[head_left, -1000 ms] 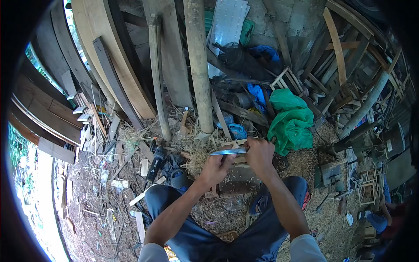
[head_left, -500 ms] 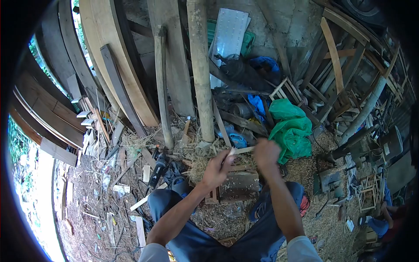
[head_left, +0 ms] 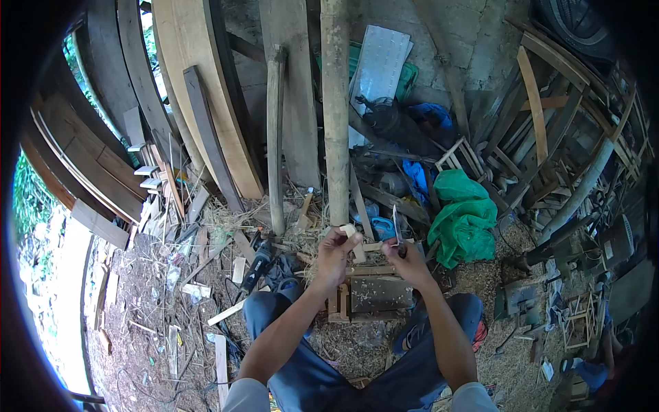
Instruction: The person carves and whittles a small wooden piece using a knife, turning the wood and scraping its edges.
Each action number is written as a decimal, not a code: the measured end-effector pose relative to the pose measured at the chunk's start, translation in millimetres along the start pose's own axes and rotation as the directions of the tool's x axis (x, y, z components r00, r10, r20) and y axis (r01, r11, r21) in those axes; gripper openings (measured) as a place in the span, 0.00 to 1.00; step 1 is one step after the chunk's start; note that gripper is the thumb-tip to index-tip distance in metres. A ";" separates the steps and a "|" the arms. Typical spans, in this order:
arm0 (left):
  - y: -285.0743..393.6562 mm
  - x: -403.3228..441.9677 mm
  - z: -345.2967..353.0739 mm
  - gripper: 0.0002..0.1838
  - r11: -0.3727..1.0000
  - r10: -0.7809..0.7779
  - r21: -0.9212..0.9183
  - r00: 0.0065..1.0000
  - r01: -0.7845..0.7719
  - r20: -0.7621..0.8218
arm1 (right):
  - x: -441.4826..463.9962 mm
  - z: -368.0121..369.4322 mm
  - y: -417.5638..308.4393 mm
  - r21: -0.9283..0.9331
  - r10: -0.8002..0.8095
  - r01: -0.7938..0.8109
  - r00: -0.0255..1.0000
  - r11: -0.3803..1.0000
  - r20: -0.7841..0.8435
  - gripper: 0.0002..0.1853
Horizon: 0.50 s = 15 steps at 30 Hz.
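Note:
Between the fingers of my left hand [head_left: 332, 261] is a small pale wood strip [head_left: 354, 243], tilted, its upper end at the fingertips. My right hand [head_left: 410, 265] is closed around the handle of a knife [head_left: 396, 223], whose thin blade points upward. The two hands are a short gap apart, and the blade does not touch the strip. Below and just beyond them, between my legs, sits a low wooden block [head_left: 382, 294] sprinkled with shavings.
A crumpled green plastic sheet [head_left: 461, 218] lies right of my hands. A black power tool [head_left: 255, 265] lies to the left. Tall planks [head_left: 206, 89] and a post [head_left: 336, 110] stand ahead. Wood frames [head_left: 539, 117] are piled at right. Part of another person [head_left: 592, 374] shows at lower right.
My right hand has moved down and back from the wood strip, and the knife blade now points up. My left hand has turned the strip to a steeper tilt. The view has shifted slightly.

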<state>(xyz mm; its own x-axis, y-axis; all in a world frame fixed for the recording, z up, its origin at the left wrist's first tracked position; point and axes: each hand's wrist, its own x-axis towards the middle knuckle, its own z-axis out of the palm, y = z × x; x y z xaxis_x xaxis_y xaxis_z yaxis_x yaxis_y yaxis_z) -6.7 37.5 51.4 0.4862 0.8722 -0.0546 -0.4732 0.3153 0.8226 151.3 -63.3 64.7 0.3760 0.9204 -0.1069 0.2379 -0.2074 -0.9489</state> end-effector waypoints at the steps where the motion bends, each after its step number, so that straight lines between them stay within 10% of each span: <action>1: -2.2 2.4 0.4 0.07 0.999 0.015 -0.035 0.998 -0.017 -0.063 | -3.8 3.1 -7.3 0.052 -0.016 0.012 0.997 0.999 0.077 0.20; 8: -0.9 -7.9 14.0 0.07 0.993 0.039 -0.109 0.999 -0.041 -0.018 | -13.6 15.6 3.6 -0.091 -0.063 0.075 0.991 0.993 0.122 0.17; 15: 15.3 -4.1 -15.4 0.10 0.891 -0.065 0.454 0.983 -0.019 0.170 | -20.8 -5.0 11.1 0.288 0.152 -0.142 0.988 0.947 -0.012 0.15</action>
<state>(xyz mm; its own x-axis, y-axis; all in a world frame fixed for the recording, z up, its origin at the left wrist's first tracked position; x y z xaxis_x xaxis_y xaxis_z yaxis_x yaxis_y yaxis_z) -27.2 44.6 55.5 0.6342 0.7731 -0.0111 -0.0978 0.0944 0.9907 150.6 -86.4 57.9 0.4183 0.8743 -0.2463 -0.0866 -0.2316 -0.9690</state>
